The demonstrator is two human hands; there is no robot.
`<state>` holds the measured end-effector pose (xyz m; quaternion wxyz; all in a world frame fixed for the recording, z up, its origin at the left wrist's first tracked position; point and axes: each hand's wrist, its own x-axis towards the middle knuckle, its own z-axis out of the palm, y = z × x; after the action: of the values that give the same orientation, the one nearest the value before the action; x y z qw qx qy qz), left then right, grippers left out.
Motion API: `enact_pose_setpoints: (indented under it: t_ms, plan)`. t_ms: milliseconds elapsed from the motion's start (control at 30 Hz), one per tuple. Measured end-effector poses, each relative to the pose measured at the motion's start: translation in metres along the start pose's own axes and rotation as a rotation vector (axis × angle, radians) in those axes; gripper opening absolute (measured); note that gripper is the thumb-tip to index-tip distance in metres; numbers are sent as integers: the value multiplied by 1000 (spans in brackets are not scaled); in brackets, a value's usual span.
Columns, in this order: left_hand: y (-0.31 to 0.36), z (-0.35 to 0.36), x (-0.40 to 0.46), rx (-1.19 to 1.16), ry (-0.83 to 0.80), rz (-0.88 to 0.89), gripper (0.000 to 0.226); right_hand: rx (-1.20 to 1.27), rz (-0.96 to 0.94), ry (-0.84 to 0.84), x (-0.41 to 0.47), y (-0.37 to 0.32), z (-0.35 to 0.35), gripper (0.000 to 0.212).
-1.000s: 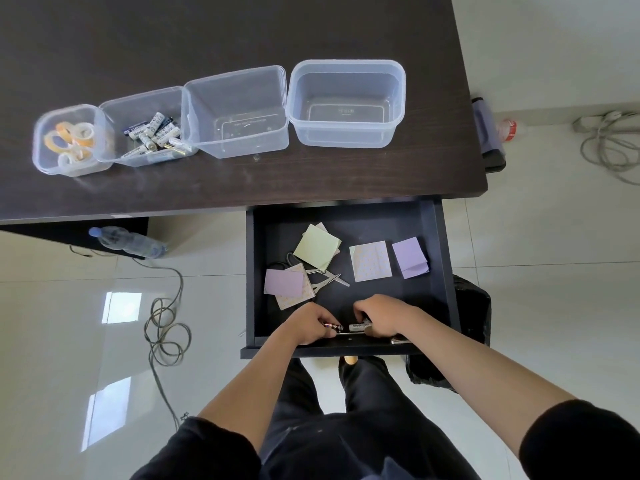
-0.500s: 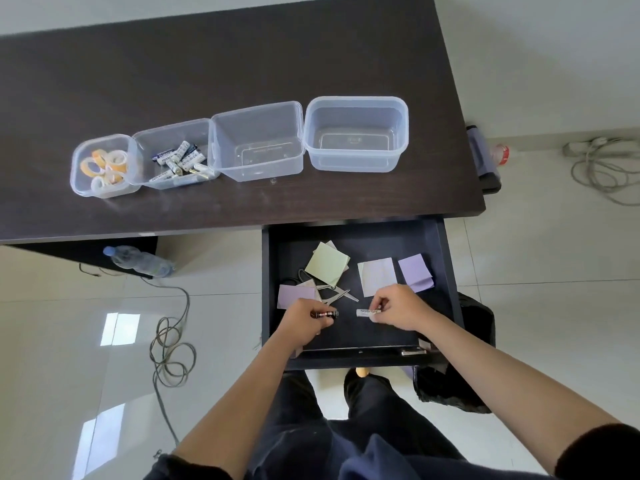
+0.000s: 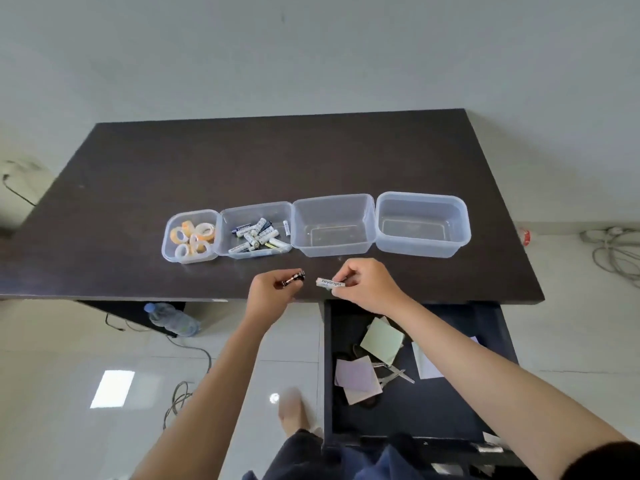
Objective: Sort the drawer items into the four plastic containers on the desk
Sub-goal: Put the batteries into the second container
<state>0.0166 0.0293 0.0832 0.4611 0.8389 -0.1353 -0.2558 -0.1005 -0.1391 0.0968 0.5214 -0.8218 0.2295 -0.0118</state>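
Four clear plastic containers stand in a row on the dark desk (image 3: 138,188). The tape container (image 3: 169,249) holds several tape rolls. The battery container (image 3: 256,210) holds several batteries. The third container (image 3: 332,202) and the fourth container (image 3: 420,200) hold nothing. My left hand (image 3: 268,294) pinches a dark battery (image 3: 294,277) above the desk's front edge. My right hand (image 3: 363,285) pinches a white battery (image 3: 330,283) beside it. The open drawer (image 3: 415,410) below holds sticky note pads (image 3: 381,341) and scissors (image 3: 393,374).
A water bottle (image 3: 173,320) lies on the floor under the desk at the left. Cables (image 3: 180,396) trail over the tiles there. More cables and a power strip (image 3: 613,233) lie on the floor at the right. A white wall rises behind the desk.
Both hands rose out of the drawer with their batteries and now hover over the desk's front edge. The camera tilted up, so the containers sit mid-frame.
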Motion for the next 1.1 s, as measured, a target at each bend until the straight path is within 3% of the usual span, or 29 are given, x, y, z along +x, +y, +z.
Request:
enact_pose_setpoints:
  t_ms: [233, 467, 700, 833, 1100]
  plan:
    - [23, -91, 77, 147, 106, 80, 27, -119, -59, 75, 87, -85, 45, 9]
    - [16, -110, 125, 387, -54, 94, 24, -278, -21, -23, 139, -101, 81, 17]
    - [-2, -106, 139, 397, -145, 81, 35, -384, -3, -88, 155, -100, 94, 31]
    - [-9, -102, 138, 371, -113, 124, 37, -356, -8, -20, 150, -94, 88, 37]
    - [-7, -64, 89, 258, 101, 345, 25, -283, -88, 46, 105, -77, 43, 17]
